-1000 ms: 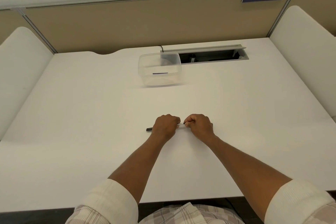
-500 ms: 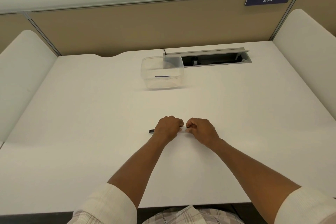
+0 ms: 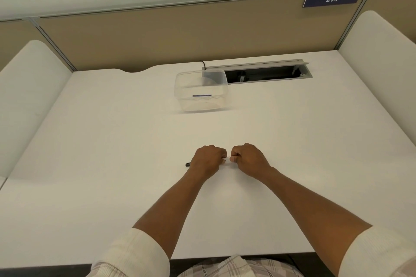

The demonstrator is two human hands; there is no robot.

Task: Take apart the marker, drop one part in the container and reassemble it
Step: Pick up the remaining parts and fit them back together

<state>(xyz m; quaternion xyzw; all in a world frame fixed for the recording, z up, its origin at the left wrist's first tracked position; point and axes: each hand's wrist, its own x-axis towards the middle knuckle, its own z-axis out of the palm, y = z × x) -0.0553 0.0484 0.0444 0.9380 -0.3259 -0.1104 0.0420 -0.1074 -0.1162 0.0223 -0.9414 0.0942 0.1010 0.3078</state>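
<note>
1. Head view: the left hand (image 3: pixel 208 159) and right hand (image 3: pixel 248 159) are fisting around a thin black-ended marker (image 3: pixel 188 164) low over the white bench (image 3: pixel 112 141), each grip closed tight on it, knuckles nearly touching.
2. The clear plastic container (image 3: pixel 201 90) is sitting at 12 o'clock from the hands, well apart, holding a small dark strip (image 3: pixel 202 95).

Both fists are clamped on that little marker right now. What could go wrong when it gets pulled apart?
The left hand and right hand hide nearly all of the marker, so a sudden release might send a part skidding across the smooth white desk. The clear container sits well beyond the hands, beside the open cable slot, so a careless drop could miss and land in the slot.
</note>
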